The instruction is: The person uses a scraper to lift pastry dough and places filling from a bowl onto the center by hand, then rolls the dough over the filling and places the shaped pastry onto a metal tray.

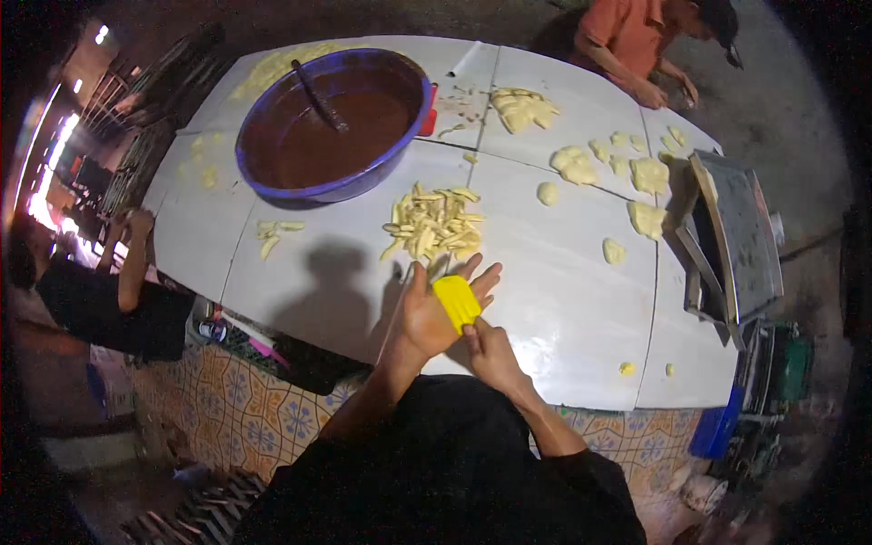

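Note:
A yellow plastic scraper (pixel 457 304) is gripped at its lower end by my right hand (pixel 495 360), whose fingers are closed on it. My left hand (pixel 429 320) lies palm up behind the scraper with its fingers spread. The scraper's flat side is against or just over the left palm and fingers. Beyond my fingertips, a loose pile of pale yellow strips (pixel 432 222) rests on the white tiled table (pixel 563 291); whether they are fruit or dough I cannot tell. A few more strips (pixel 270 236) lie to its left.
A large purple-blue basin (pixel 368 189) of brown mixture stands at the far left, a dark-handled utensil (pixel 318 95) in it. Dough pieces (pixel 574 165) are scattered at the right, near leaning metal trays (pixel 754 245). One person (pixel 622 41) works across the table, another (pixel 118 300) at left.

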`<action>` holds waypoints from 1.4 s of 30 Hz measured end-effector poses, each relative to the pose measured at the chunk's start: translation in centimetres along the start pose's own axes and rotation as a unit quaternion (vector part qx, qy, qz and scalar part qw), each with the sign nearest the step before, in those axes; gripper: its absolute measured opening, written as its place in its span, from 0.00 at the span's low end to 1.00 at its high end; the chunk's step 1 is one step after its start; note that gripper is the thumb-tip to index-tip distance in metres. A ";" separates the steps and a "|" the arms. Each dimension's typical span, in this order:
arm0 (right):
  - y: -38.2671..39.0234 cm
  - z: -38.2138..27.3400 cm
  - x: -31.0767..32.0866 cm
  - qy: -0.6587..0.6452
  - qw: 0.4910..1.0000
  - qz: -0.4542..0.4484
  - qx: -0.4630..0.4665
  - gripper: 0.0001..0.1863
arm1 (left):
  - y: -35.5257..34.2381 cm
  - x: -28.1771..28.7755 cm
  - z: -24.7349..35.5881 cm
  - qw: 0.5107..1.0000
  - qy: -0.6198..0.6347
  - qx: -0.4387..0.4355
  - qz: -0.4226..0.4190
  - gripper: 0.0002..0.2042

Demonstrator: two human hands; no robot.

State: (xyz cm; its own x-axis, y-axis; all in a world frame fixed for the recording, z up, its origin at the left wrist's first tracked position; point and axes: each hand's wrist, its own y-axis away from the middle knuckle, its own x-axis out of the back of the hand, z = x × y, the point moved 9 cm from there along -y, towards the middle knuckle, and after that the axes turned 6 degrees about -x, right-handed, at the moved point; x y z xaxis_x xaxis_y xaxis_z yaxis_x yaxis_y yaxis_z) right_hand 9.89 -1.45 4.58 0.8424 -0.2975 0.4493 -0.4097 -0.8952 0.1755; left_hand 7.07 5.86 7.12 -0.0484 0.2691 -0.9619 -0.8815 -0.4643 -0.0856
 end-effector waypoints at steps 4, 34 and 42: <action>1.7 -1.3 -0.2 0.037 0.999 -0.033 0.015 0.11 | 1.5 2.3 -2.1 0.994 0.051 0.074 0.068 0.35; 6.7 -0.4 -0.8 -0.018 0.987 -0.157 -0.016 0.13 | 3.8 4.5 -5.3 0.987 -0.022 0.080 0.139 0.37; 14.7 11.6 3.1 -0.271 0.935 0.169 -0.153 0.14 | 8.5 1.8 3.7 0.852 -0.516 -0.037 0.083 0.30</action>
State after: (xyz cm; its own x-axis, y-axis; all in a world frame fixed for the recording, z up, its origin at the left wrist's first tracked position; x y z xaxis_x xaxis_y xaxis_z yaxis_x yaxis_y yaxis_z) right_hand 10.55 -19.40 -1.63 0.6671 -0.7444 0.0297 -0.6954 -0.6080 0.3831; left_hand -2.30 5.52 5.61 -0.5898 0.7758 -0.2243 -0.7925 -0.6094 -0.0239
